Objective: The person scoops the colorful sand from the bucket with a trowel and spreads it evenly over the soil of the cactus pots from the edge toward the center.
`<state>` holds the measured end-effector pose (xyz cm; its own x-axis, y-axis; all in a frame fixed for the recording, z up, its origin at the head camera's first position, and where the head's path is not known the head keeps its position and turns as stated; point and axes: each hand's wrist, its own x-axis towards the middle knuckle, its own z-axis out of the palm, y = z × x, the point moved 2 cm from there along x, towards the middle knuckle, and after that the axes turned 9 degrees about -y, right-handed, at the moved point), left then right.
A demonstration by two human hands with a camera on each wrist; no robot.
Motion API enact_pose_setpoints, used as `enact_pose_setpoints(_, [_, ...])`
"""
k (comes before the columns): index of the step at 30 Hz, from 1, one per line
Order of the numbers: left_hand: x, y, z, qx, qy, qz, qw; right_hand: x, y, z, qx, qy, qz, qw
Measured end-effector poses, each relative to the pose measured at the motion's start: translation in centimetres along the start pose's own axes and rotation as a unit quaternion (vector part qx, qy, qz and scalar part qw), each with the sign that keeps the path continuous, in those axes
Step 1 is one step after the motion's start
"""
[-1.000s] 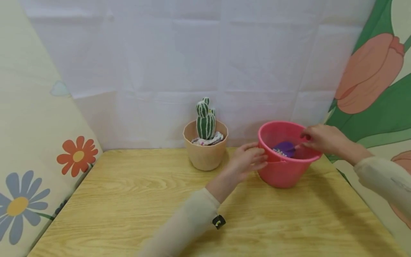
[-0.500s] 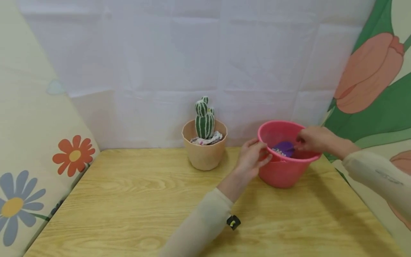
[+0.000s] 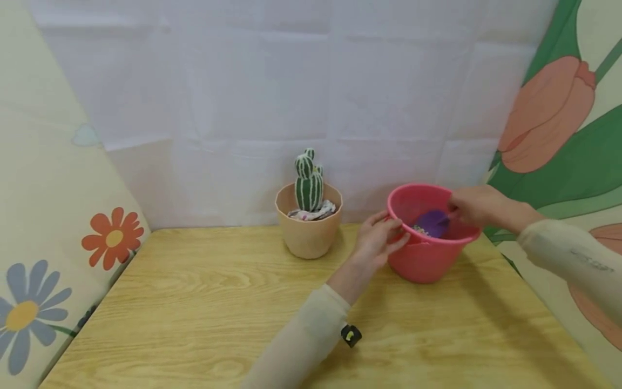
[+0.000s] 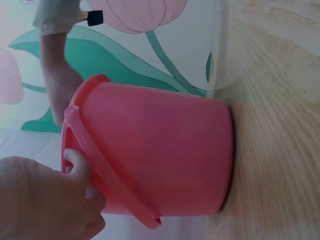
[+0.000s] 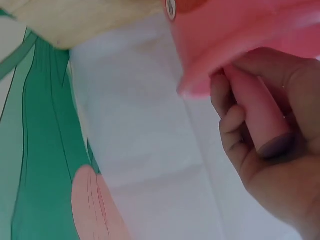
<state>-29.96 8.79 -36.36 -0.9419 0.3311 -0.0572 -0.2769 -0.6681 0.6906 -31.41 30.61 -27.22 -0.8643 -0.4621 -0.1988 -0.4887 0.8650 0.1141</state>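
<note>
Steadying left hand (image 3: 371, 243): fingers clamped on the rim (image 3: 396, 217) of the pink bucket (image 3: 425, 265), at its left side;
Bucket: upright on the wood-grain tabletop (image 3: 184, 313); its bail (image 4: 112, 172) lies along the outer wall;
Right hand (image 3: 478, 205): curled firmly round the pink handle (image 5: 257, 110) of a toy shovel (image 3: 432, 222), at the right rim;
Shovel: purple blade (image 3: 439, 219) inside the bucket, beside pale pieces (image 3: 420, 230) too small to identify;
Scooping well: likely means bracing the rim, sliding the blade low and lifting level against spills;
Beyond: striped cactus (image 3: 309, 192) in a peach pot (image 3: 311, 240), left of the bucket; white cloth (image 3: 257, 86) behind.
</note>
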Motion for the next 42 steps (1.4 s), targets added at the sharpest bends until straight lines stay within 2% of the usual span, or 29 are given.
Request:
enact_pose_setpoints(4, [0.5,-0.2,-0.4,-0.008,0.001,-0.002,1.0,-0.3,0.5,-0.8,-0.032,0.029,0.012,0.999])
enact_pose_setpoints(8, [1.0,-0.8,-0.9,-0.015,0.006,0.0,0.9999,-0.4,0.8,-1.0,-0.061,0.055,-0.007,0.9966])
enact_pose_setpoints(12, [1.2,-1.4,-0.9,-0.017,-0.003,0.008,0.9998,-0.5,0.9,-0.6,-0.101,0.07,-0.019,0.9922])
enact_pose_setpoints(16, [1.3,-1.9,-0.3,-0.016,-0.013,0.011,0.9997,-0.9,0.9,-0.1,-0.129,0.064,-0.017,0.9894])
enact_pose_setpoints(24, [1.3,-2.7,0.9,-0.027,-0.022,0.008,0.9994,-1.3,1.1,0.4,-0.139,0.035,-0.008,0.9897])
enact_pose_setpoints(33, [1.1,-3.6,1.3,-0.039,-0.009,0.014,0.9991,-1.2,2.0,1.2,-0.093,0.032,-0.016,0.995])
enact_pose_setpoints(38, [1.0,-3.4,0.7,-0.034,-0.004,0.018,0.9992,-0.7,2.3,1.5,-0.032,0.023,-0.034,0.9986])
enact_pose_setpoints(42, [1.1,-2.8,0.3,-0.031,-0.009,0.028,0.9991,-0.1,2.6,1.6,0.026,0.02,-0.062,0.9976])
